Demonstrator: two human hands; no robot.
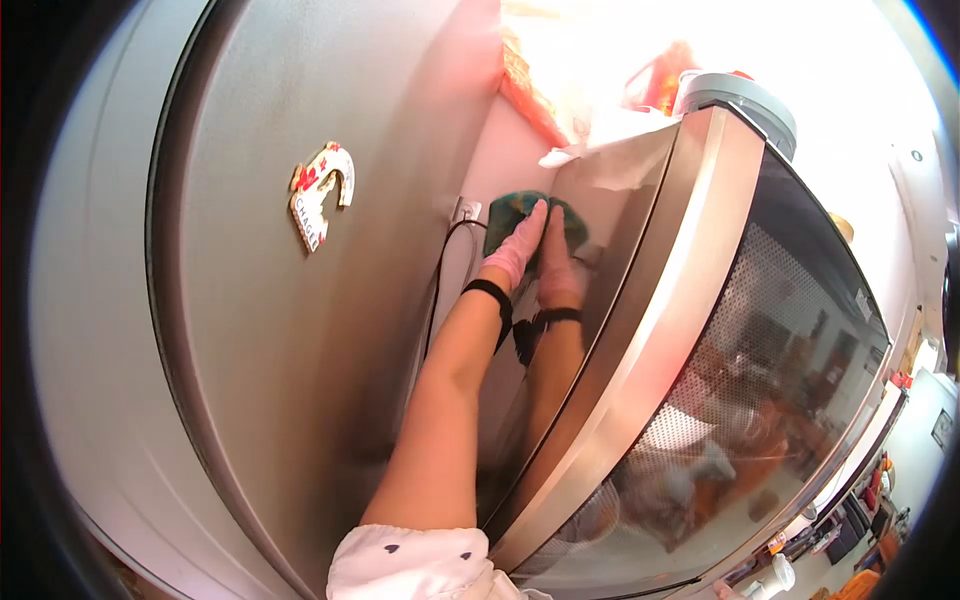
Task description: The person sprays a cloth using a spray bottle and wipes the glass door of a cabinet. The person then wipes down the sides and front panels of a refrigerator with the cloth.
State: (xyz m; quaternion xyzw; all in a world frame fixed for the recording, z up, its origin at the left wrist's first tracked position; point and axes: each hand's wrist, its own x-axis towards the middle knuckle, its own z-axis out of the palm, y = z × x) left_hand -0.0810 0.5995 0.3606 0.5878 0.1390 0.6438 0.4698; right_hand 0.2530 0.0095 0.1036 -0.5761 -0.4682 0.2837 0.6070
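Observation:
My left hand (pixel 522 244), in a pink glove with a black band around the wrist, reaches deep into the narrow gap between a fridge and a microwave. It presses a green cloth (pixel 504 212) with yellowish patches against the shiny side of the microwave (pixel 610 215). The fingers lie along the cloth, partly hidden by the back of the hand. That side panel mirrors the glove, band and forearm. My right hand does not show clearly; a small pinkish shape at the bottom edge is too cut off to make out.
The grey fridge door (pixel 390 130) on the left carries a broken-looking magnet (pixel 318 195). Behind the gap, a black cable (pixel 437 285) runs from a wall socket (pixel 467 211). A round lidded container (pixel 745 98) and a red-orange plastic bag (pixel 530 90) are on the microwave's top.

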